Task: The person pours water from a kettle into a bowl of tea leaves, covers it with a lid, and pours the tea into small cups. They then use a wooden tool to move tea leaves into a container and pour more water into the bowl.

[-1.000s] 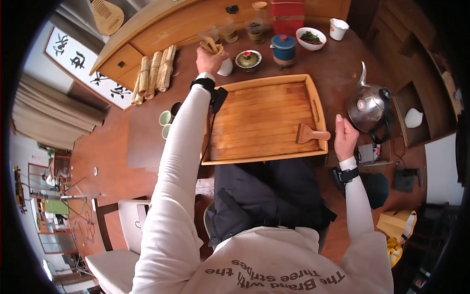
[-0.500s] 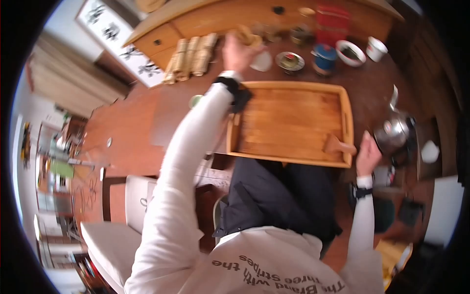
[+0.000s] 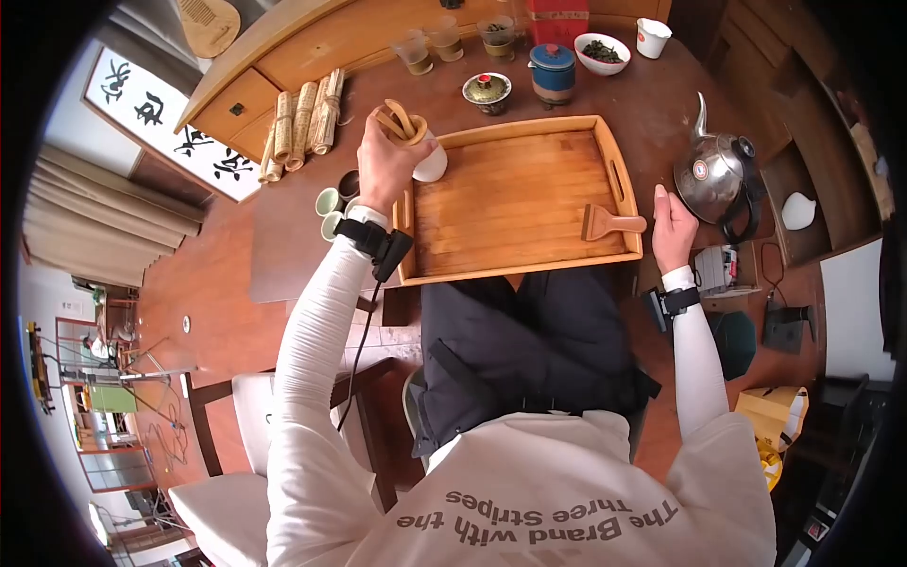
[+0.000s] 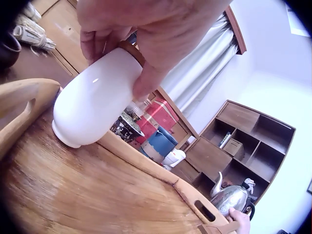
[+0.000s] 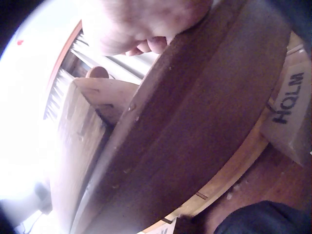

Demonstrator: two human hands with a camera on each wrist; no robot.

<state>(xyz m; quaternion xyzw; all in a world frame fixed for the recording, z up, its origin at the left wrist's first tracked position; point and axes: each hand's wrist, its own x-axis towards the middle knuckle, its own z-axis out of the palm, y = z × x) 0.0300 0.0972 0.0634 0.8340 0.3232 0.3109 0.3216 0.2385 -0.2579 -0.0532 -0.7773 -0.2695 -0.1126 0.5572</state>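
My left hand [image 3: 378, 172] grips a white ceramic holder [image 4: 97, 97] by its upper part, just below a wooden rim. Several wooden tea tools [image 3: 401, 121] stick up out of its mouth. In the left wrist view, the holder's base is close over the left part of a wooden tray [image 3: 510, 203]. My right hand [image 3: 673, 231] rests at the table's edge, fingers loosely curled and holding nothing, between the tray and a steel kettle [image 3: 707, 181]. A flat brush [image 3: 609, 224] with a wooden handle lies across the tray's right rim, near that hand.
Behind the tray stand a lidded bowl [image 3: 487, 90], a blue jar [image 3: 553, 74], a bowl of tea leaves [image 3: 602, 55], a white cup [image 3: 653, 38] and several glasses [image 3: 444, 40]. Rolled bamboo mats [image 3: 304, 123] lie at the back left. Green cups [image 3: 329, 201] stand left of the tray.
My left hand has brought the holder with the tools from the back of the table toward me, to the tray's left back corner. My right hand stays by the kettle.
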